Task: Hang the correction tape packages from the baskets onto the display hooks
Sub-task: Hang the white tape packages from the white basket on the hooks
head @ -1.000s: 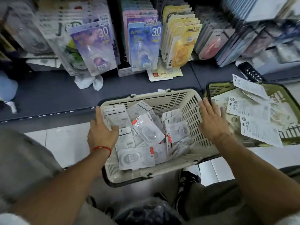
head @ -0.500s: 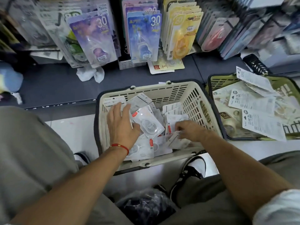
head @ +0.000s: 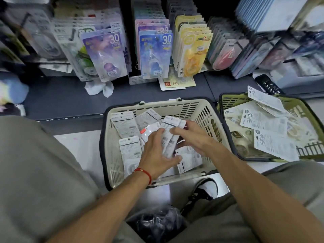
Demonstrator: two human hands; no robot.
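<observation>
Both hands have come together since half a second ago: left hand (head: 156, 151) and right hand (head: 191, 137) grip a package stack (head: 169, 135) (cream basket (head: 206, 113)).

I see a dark grey shelf (head: 66, 99) across the upper half of the frame, bearing a crumpled white cloth (head: 99, 88) left of centre. On the pale tiled floor (head: 78, 146) below stand a beige basket (head: 201, 109) at centre and a green basket (head: 228, 99) at right.
</observation>
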